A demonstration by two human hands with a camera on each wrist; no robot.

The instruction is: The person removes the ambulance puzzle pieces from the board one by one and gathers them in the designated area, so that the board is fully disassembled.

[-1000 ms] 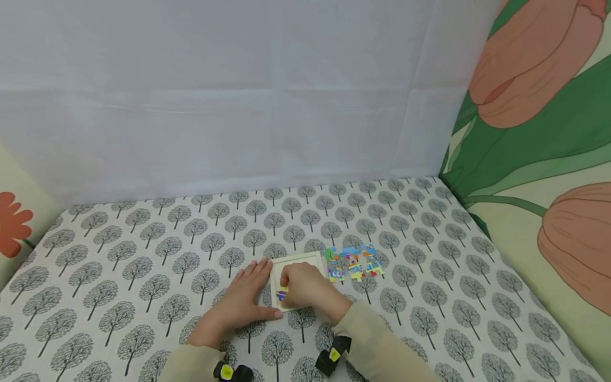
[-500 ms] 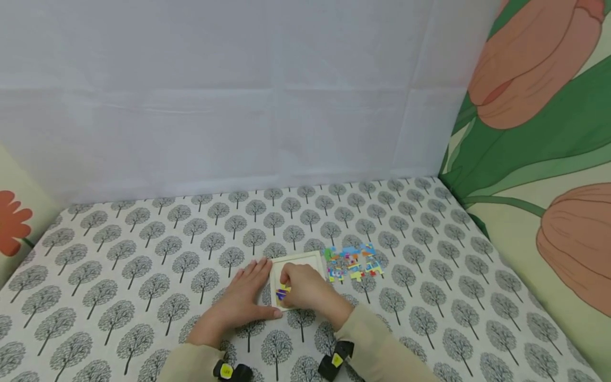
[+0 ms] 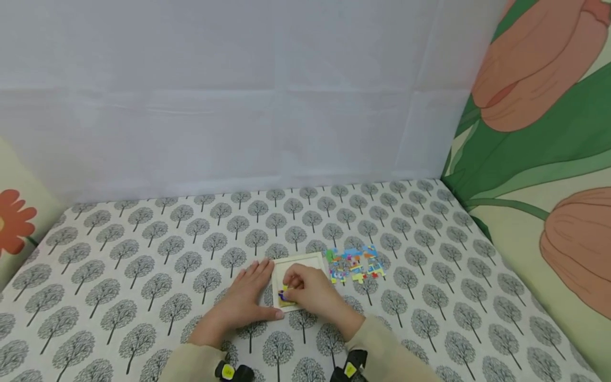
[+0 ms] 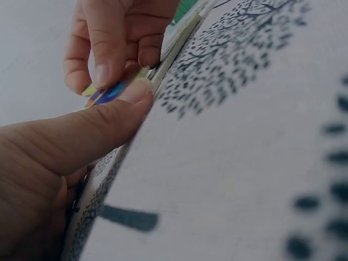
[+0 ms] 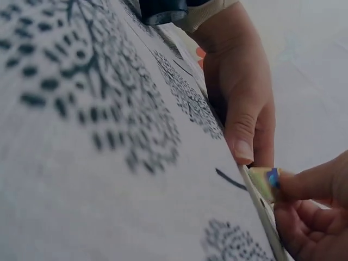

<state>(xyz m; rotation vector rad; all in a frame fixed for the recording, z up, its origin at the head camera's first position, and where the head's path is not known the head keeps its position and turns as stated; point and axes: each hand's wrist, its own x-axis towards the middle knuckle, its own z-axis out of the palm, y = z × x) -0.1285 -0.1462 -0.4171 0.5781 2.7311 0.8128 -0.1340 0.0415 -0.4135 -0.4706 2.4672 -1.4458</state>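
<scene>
A shallow pale square puzzle tray [image 3: 305, 258] lies on the cloth. My left hand [image 3: 242, 300] rests along its left side with fingers extended, its thumb [image 4: 117, 111] on the near left corner. Inside the tray at that corner, my right hand [image 3: 312, 293] pinches a small yellow and blue puzzle piece [image 5: 265, 182] between thumb and curled fingers. The piece looks tilted up in the right wrist view. My fingers partly cover it, so whether other pieces lie beneath cannot be told.
Several loose, brightly coloured puzzle pieces [image 3: 358, 277] lie flat just right of the tray. A tree-patterned cloth [image 3: 157, 289] covers the table. Behind it hangs a white sheet [image 3: 215, 106], and a flower-painted wall [image 3: 525, 159] stands at the right.
My right hand has shifted slightly right and turned; its fist has loosened into a pinch, showing more of the puzzle piece. The left hand stays in place.
</scene>
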